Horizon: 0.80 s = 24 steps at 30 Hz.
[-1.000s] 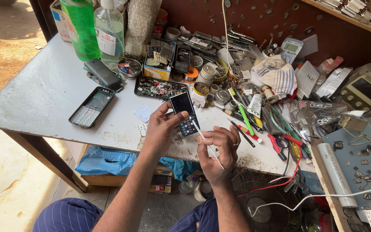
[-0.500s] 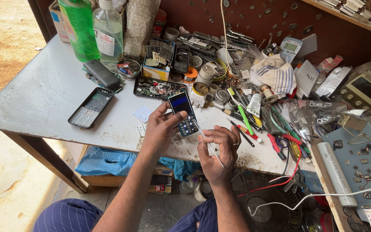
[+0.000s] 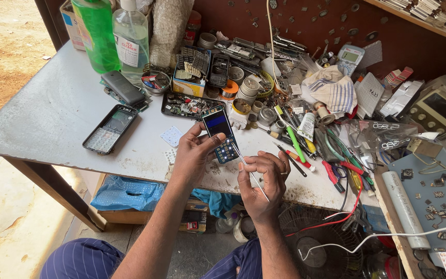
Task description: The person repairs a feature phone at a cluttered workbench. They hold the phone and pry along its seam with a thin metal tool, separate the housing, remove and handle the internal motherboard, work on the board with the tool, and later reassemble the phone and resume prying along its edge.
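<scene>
Grey workbench (image 3: 42, 124) crowded with tools and parts, and over its front edge the work is mid-repair, by the look of it. Left hand (image 3: 194, 155) grips the small open phone (image 3: 220, 135), thumb pressed on its face, screen lit blue, keypad board bare. Right hand (image 3: 260, 181) pinches slim tweezers (image 3: 249, 170), tips at the board. The phone's housing (image 3: 110, 129) lies apart, so reassembly looks undone

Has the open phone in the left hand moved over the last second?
Barely. The phone in the left hand sits a touch lower than before, its top edge now further below the black parts tray. Sideways it holds place.
</scene>
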Motion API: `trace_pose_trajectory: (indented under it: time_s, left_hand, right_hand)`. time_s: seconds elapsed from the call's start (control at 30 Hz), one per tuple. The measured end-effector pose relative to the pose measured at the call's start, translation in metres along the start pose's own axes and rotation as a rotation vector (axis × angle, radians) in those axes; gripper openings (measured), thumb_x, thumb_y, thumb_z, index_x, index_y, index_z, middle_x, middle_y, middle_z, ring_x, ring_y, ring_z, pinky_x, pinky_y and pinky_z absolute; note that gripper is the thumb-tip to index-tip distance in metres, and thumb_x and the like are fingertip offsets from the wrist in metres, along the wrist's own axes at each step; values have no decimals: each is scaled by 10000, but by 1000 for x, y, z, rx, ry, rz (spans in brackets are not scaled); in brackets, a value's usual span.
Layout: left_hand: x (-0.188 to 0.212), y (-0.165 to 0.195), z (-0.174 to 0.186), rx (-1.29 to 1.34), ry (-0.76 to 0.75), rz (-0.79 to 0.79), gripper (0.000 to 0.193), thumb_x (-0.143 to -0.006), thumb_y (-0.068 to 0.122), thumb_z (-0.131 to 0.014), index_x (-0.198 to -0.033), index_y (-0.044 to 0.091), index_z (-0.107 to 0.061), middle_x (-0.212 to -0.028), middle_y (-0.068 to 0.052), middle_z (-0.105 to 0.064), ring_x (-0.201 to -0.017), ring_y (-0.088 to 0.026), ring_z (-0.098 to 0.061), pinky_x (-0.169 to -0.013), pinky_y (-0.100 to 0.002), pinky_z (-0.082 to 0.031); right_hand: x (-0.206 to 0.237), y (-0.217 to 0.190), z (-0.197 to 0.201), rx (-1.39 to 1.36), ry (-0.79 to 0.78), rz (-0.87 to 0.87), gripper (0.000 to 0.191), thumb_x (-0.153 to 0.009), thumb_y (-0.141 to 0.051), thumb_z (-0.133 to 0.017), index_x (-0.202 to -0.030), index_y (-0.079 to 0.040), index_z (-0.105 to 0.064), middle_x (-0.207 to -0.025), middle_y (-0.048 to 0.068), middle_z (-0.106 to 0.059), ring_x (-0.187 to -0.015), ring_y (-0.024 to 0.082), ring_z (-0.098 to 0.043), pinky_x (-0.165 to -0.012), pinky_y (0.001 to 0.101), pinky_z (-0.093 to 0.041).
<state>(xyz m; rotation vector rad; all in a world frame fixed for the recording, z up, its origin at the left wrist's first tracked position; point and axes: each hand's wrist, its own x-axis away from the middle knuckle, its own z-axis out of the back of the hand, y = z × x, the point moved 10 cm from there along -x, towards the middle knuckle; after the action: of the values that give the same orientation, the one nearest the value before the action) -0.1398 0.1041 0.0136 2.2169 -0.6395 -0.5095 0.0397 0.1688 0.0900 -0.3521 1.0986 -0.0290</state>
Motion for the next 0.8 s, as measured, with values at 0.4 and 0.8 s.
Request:
trace_pose_trajectory:
  time_s: [0.4,0.8]
  left_hand:
    - [-1,1,0,20,-4,-7,292,-911,70,-741,-1169,39,-609,-918,-91,-768,-839,-116,-733,-718,-295,-626]
    - [0,1,-2,56,-29,-19,281,-916,74,-743,-1158,31,-606,-922,-93,-762,-831,-118,-732,-709,-299,-644]
  right_hand:
    - [-1,-1,2,-10,26,8,239,-884,-61,-780,-963,-161,-578,-1038,-29,-710,-1179,206,-633,-1244,503,-299]
    - [-5,-14,-5,-25,-67,85,257,-867,-84,-806,-961,-181,-587,-1022,-58,-743,-1191,182,-620,-1238,489,-279]
